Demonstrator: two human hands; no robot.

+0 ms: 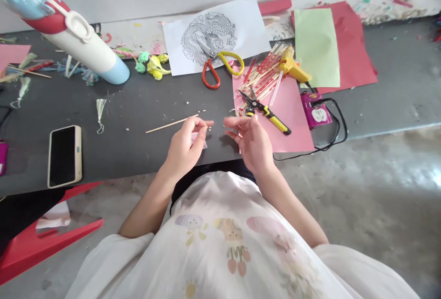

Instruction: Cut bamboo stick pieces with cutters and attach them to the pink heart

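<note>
My left hand (pixel 188 145) is over the table's front edge, thumb drawn close to bent fingers. Tiny pale bits show by its fingertips, but I cannot make out what they are. A small pinkish packet (pixel 204 142) shows partly behind that thumb; whether it is held or lies on the table, I cannot tell. Opposite, a short gap away, my right hand (pixel 254 145) has its fingers stretched toward the left one, with nothing visible in them. A thin wooden stick (pixel 168 125) lies just beyond my left hand. Black-and-yellow pliers (pixel 268 113) rest beyond my right hand on pink paper (pixel 292 136).
Red-and-yellow-handled scissors (pixel 215 58) lie on a dragon drawing (pixel 251 32). Red-patterned sticks (pixel 263 71) and a yellow glue gun (pixel 294 67) are at right, its black cable looping past a purple box (pixel 316 110). Left stand a bottle (pixel 89 46) and a phone (pixel 65 156).
</note>
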